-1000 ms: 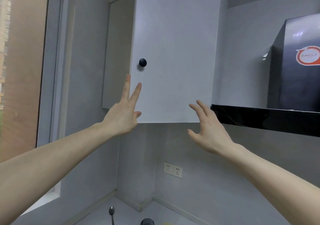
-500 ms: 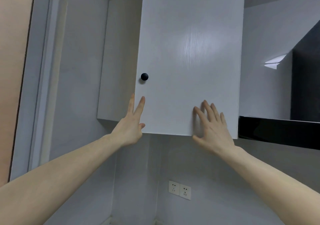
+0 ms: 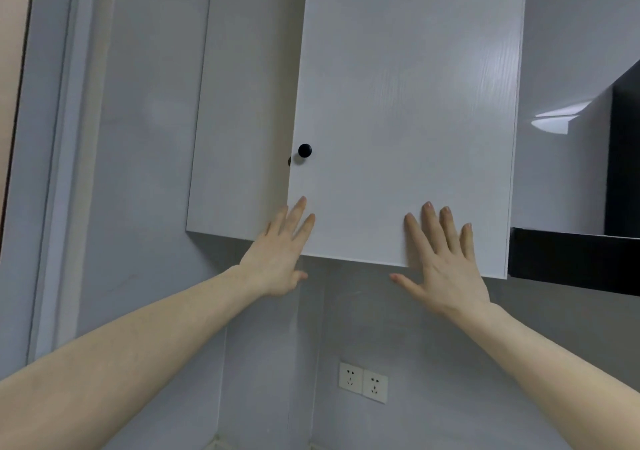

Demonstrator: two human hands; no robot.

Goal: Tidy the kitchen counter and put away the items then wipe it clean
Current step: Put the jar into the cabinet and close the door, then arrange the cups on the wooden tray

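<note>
I see my left hand (image 3: pixel 277 259) and right hand (image 3: pixel 441 259), fingers straight and spread, flat on the white wooden cupboard door (image 3: pixel 405 103).

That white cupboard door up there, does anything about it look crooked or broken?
Nothing looks damaged. The right cabinet door sits slightly proud of the left door, so it seems not fully closed; both open hands, left and right, lie flat on it.

Wall sockets (image 3: pixel 363 382); perhaps black hood (image 3: pixel 575 262).

left hand (image 3: pixel 277 259), right hand (image 3: pixel 443 262), raised, fingers straight
</note>
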